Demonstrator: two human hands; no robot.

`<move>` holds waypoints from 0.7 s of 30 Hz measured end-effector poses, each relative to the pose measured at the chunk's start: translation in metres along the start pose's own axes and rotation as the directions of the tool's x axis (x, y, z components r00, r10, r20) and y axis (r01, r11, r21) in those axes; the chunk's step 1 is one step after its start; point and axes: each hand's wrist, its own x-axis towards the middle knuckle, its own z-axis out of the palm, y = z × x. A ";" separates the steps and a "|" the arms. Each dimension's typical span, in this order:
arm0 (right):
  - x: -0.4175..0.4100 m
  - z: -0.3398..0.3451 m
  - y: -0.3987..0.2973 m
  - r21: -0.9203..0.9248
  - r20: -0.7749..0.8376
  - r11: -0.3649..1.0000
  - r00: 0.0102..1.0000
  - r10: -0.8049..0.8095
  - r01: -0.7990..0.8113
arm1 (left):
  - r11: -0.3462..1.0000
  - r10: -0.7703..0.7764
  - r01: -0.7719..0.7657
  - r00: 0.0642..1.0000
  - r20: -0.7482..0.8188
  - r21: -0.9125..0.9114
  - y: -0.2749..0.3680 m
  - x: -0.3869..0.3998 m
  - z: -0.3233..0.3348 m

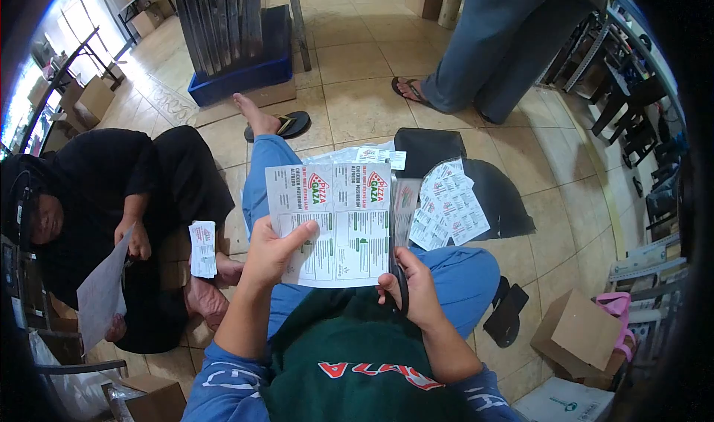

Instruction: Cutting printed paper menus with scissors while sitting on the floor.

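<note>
My left hand [281, 249] holds a printed label sheet [329, 226] by its left side, thumb on top. Black-handled scissors [400, 285] are in my right hand [410, 288], their blades along the sheet's right edge. A strip of the printed paper [406, 201] stands tilted just beyond the blades; whether it is fully cut off, I cannot tell. Right of it, several printed sheets [450, 204] lie fanned on a black mat [496, 198]. A small pile of cut labels [381, 157] rests on a plastic bag beyond the sheet in my hand.
At the left a seated person [100, 198] in black holds a sheet and scissors, with a stack of cut labels [202, 249] beside them. Another person's legs [491, 48] stand ahead at the right. A blue tray [242, 81], a cardboard box [577, 330] and sandals [505, 313] are on the floor.
</note>
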 end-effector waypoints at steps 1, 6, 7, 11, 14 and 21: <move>0.000 0.000 0.000 0.007 0.018 1.000 1.000 -0.002 0.002 | 1.000 0.007 -0.007 1.000 0.008 0.002 0.001 0.000 -0.001; -0.004 -0.004 0.010 0.108 0.134 0.994 0.991 0.006 -0.021 | 0.993 0.079 -0.089 0.988 -0.130 -0.076 0.006 0.001 -0.008; -0.007 -0.006 0.015 0.099 0.194 0.995 0.981 -0.011 -0.009 | 0.987 0.105 -0.127 0.974 -0.202 -0.095 0.008 0.003 -0.011; -0.023 -0.009 0.031 -0.141 0.384 0.989 0.918 0.101 -0.050 | 0.945 0.246 -0.306 0.898 -0.364 -0.117 0.017 0.012 -0.018; -0.027 0.000 0.033 -0.243 0.488 0.968 0.870 0.067 0.062 | 0.944 0.261 -0.316 0.893 -0.368 -0.097 0.021 0.013 -0.017; -0.005 0.014 0.003 -0.268 0.480 0.943 0.876 -0.044 0.195 | 0.970 0.193 -0.218 0.959 -0.207 -0.104 0.011 0.014 0.002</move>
